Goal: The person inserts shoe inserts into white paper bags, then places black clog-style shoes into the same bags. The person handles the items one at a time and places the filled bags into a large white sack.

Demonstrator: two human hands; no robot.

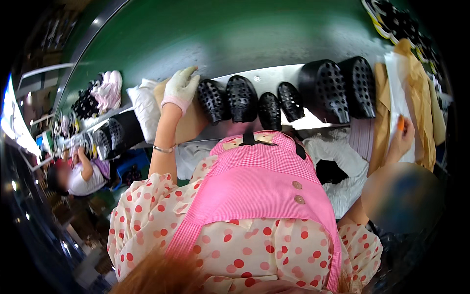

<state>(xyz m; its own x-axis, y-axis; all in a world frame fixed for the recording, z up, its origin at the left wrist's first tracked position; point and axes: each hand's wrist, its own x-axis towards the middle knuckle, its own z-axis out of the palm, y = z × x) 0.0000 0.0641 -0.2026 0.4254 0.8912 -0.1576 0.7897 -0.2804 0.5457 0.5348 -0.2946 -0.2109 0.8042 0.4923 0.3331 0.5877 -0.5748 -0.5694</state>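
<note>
My left hand (pixel 181 89), in a pale glove, lies at the upper edge of a brown paper sheet (pixel 192 125) with its fingers stretched out. Right beside it stand several black shoes (pixel 242 99) with a dotted surface, in pairs on a white strip of the bench. The thicker, taller black pair (pixel 333 90) is farther right. At the far right my right hand (pixel 404 136), with orange on a fingertip, pinches the edge of a white paper sheet (pixel 395 105) among brown paper sheets (pixel 421 105).
A green conveyor belt (pixel 235 34) runs behind the shoes. Patterned shoes (pixel 401 29) lie at the far right, with pink and black shoes (pixel 105 90) at left. Crumpled white paper (pixel 342 193) is close to my apron. Another person (pixel 81 174) works at the left.
</note>
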